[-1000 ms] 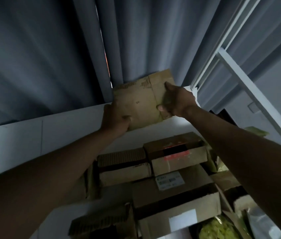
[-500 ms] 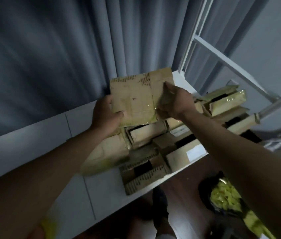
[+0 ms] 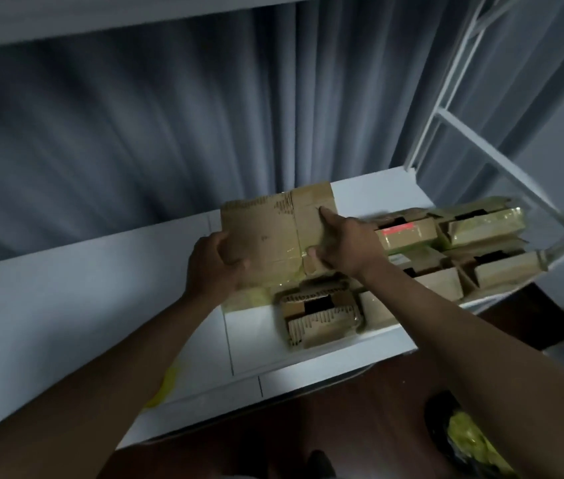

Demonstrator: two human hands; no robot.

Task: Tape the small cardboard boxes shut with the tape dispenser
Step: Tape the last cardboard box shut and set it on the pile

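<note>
I hold a small brown cardboard box (image 3: 270, 236) with shiny tape on its face, above the white shelf (image 3: 256, 344). My left hand (image 3: 213, 266) grips its lower left corner. My right hand (image 3: 346, 242) grips its right edge, thumb on the front. Below and to the right, several more cardboard boxes lie on the shelf: an open corrugated one (image 3: 320, 316), one with a red label (image 3: 406, 233) and a tape-wrapped one (image 3: 481, 224). No tape dispenser is in view.
Grey curtains (image 3: 135, 133) hang behind the shelf. A white metal frame (image 3: 463, 129) rises at the right. An upper shelf board (image 3: 101, 15) runs across the top. Dark wooden floor (image 3: 342, 426) lies below, with a yellow-filled bag (image 3: 470, 444) at lower right.
My view has tilted down, so more of the shelf and floor shows. The held box has come lower toward the shelf, both hands still gripping it.
</note>
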